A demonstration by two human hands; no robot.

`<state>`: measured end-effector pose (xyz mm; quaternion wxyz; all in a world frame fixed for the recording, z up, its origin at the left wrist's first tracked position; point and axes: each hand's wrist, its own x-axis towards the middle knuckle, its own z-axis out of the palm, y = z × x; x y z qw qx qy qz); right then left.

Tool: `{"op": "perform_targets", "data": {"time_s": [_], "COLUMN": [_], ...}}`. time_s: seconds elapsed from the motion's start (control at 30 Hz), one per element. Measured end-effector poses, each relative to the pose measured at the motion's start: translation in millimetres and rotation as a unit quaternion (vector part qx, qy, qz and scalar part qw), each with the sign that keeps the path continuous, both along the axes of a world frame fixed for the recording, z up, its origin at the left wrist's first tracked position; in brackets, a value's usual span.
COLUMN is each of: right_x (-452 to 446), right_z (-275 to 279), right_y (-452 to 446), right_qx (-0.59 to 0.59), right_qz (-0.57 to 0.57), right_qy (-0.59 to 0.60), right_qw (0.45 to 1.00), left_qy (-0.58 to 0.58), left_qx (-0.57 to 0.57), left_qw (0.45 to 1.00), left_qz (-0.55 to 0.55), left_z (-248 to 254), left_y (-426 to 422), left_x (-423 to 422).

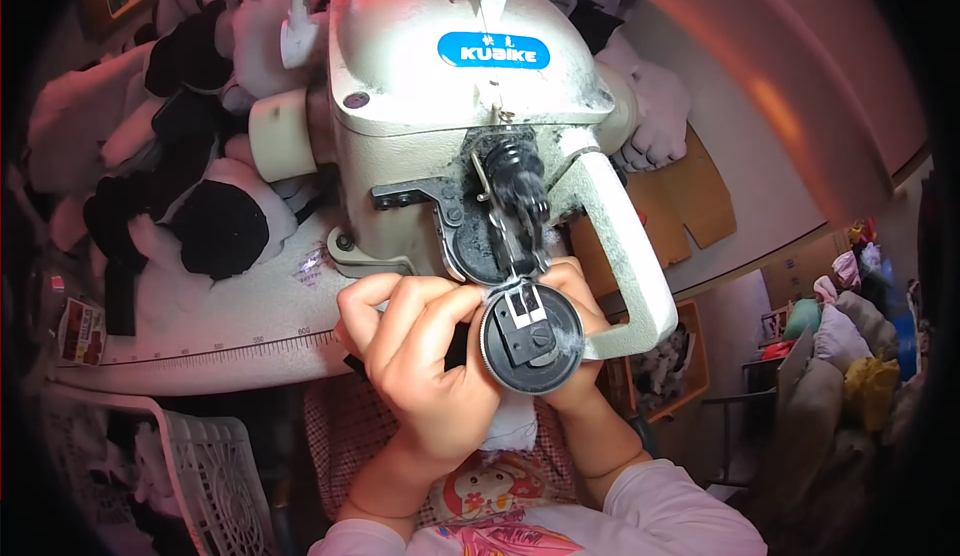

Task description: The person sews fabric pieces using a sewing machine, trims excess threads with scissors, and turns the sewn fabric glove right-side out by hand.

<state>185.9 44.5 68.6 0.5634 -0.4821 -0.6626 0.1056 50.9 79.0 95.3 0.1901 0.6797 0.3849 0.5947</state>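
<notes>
A pale fur sewing machine [400,171] with a blue label fills the upper middle. Its round black feed disc [570,331] stands in front of me, beneath the dark needle mechanism [520,191]. My left hand [425,346] is at the disc's left side, fingers bent and pinched close to the seam point. On the disc's far right side, my right hand [572,291] is curled in and partly covered by the disc and the machine's arm. What the fingers hold is hidden. Below the disc, between my wrists, hangs a piece of white cloth [513,426].
Black and white plush pieces [215,226] pile up on the table [200,356] at left, whose front edge carries a ruler scale. A white plastic basket [215,466] is below it. Cardboard [705,196] lies behind the machine's bent arm [630,246]. Stuffed bags [840,336] stand at right.
</notes>
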Motion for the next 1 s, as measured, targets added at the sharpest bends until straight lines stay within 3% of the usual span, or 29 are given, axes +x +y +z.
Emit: {"op": "perform_targets", "data": {"time_s": [0.17,0.27,0.57,0.7,0.8,0.9,1.0], "right_x": [-17,-32,-33,-46,-67,-73,-76], "right_z": [-12,-23,-25,-30,-39,-28,-23], "right_y": [-9,-10,-9,-16,-22,-25,-24], "right_qx": [-0.05,-0.059,-0.051,-0.128,-0.148,-0.125,-0.122], "right_qz": [-0.044,-0.083,-0.1,-0.121,-0.111,-0.022,-0.03], "right_qy": [0.101,0.138,0.115,0.172,0.348,0.308,0.306], "right_qw": [0.993,0.985,0.987,0.969,0.919,0.943,0.944], "left_qy": [-0.054,-0.012,-0.003,-0.004,0.03,0.084,0.108], "left_qx": [-0.051,-0.04,0.0,-0.035,-0.055,-0.02,0.005], "left_qw": [0.997,0.999,1.0,0.999,0.998,0.996,0.994], "left_qz": [-0.034,-0.012,-0.014,-0.012,0.003,0.022,0.024], "left_z": [-5,6,2,4,14,24,22], "left_y": [0,-3,1,0,-2,-3,1], "left_x": [-1,-6,-2,-5,-14,-19,-19]}}
